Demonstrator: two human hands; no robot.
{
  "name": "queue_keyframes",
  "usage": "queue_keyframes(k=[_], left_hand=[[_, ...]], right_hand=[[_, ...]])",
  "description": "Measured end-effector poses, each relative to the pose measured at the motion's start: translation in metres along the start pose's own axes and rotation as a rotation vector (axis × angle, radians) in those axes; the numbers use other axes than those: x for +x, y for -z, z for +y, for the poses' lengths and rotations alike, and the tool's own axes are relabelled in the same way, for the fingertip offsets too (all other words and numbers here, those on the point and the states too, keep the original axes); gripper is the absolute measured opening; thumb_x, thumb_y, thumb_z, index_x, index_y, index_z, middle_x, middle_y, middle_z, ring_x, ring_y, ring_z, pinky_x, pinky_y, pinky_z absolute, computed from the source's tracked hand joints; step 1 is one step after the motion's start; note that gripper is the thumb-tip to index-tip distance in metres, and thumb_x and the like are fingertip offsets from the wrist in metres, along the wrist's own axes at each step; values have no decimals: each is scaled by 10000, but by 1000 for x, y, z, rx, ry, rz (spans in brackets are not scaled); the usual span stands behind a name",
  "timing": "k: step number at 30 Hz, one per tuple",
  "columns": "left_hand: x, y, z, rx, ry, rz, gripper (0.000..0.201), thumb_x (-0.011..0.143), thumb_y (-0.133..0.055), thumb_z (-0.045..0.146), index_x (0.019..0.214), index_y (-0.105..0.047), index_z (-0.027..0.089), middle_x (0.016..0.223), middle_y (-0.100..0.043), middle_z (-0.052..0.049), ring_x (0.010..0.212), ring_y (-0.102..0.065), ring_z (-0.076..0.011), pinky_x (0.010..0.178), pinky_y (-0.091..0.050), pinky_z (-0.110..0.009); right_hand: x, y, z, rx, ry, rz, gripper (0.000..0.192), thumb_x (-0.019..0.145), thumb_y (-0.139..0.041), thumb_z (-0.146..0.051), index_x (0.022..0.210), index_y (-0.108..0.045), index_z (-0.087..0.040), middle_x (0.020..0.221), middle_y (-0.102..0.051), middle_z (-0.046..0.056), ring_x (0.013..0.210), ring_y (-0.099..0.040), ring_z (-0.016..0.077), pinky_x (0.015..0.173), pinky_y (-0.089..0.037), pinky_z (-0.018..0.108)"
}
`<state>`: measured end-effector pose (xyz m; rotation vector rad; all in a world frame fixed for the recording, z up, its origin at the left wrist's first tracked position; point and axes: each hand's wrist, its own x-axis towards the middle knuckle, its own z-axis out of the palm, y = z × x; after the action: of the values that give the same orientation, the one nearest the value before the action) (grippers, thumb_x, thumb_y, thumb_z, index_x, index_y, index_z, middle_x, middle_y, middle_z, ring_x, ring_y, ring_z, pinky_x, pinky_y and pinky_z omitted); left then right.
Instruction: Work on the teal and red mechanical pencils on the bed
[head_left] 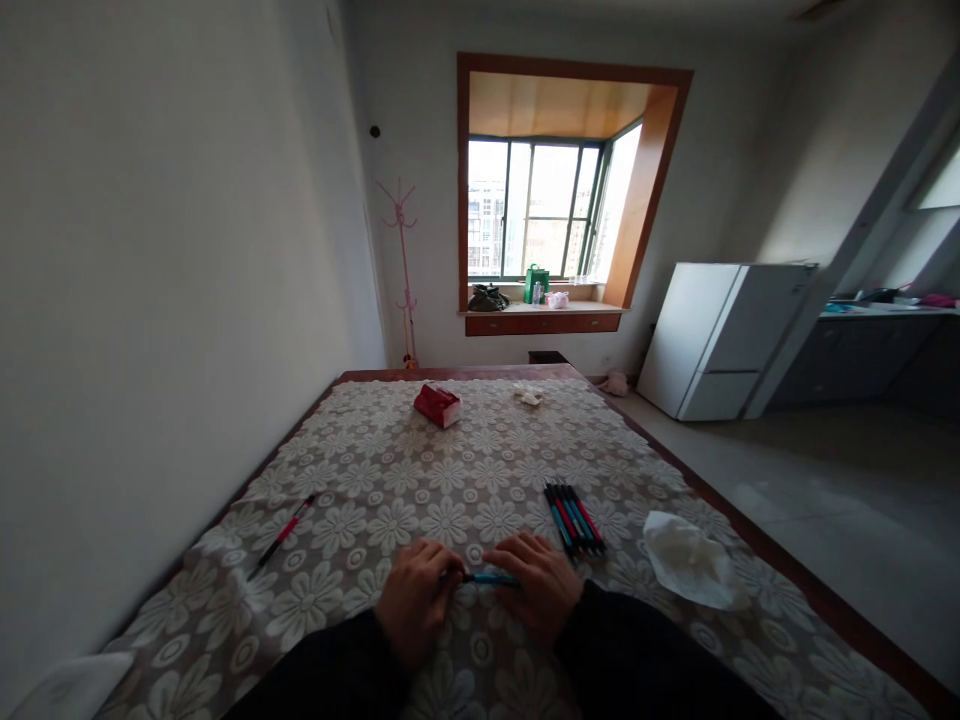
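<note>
Both my hands rest on a table covered with a flowered lace cloth (pixel 360 480). My left hand (pixel 415 597) and my right hand (pixel 534 582) together hold a blue pen (pixel 489 578) lying level between them, each hand closed on one end. A row of several red and blue pens (pixel 574 517) lies on the cloth just right of my right hand. One red and black pen (pixel 282 535) lies apart at the far left of the table.
A crumpled white tissue (pixel 690 560) lies to the right near the table edge. A red tissue pack (pixel 438 404) and a small white scrap (pixel 529 396) sit at the far end. A white fridge (pixel 720 340) stands at the right. The wall runs along the left.
</note>
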<state>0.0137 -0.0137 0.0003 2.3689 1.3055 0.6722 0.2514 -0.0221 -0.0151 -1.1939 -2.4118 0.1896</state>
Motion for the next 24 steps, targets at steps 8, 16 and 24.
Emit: queue_keyframes(k=[8, 16, 24], left_hand=[[3, -4, -12, -81, 124, 171, 300, 979, -378, 209, 1121, -642, 229, 1081, -663, -68, 1034, -593, -240, 887, -424, -397], [2, -2, -6, -78, 33, 57, 286, 992, -414, 241, 1016, -698, 262, 1021, -656, -55, 1016, -586, -241, 892, -428, -402], [0, -4, -4, -56, -96, -9, 202, 965, -514, 194, 1025, -694, 263, 1022, -653, -39, 1006, -585, -217, 883, -448, -356]], right_hand=[[1, -1, 2, -140, -292, 69, 134, 893, -530, -142, 943, -635, -208, 982, -655, 46, 964, -563, 217, 840, -400, 343], [-1, -1, 4, -132, -241, 216, 360, 814, -516, -47, 1106, -624, -227, 1068, -657, 62, 1015, -558, 233, 878, -392, 367], [1, 1, -3, -16, 175, 209, 170, 940, -577, -236, 1107, -613, -239, 967, -677, 26, 893, -559, 190, 786, -372, 339]])
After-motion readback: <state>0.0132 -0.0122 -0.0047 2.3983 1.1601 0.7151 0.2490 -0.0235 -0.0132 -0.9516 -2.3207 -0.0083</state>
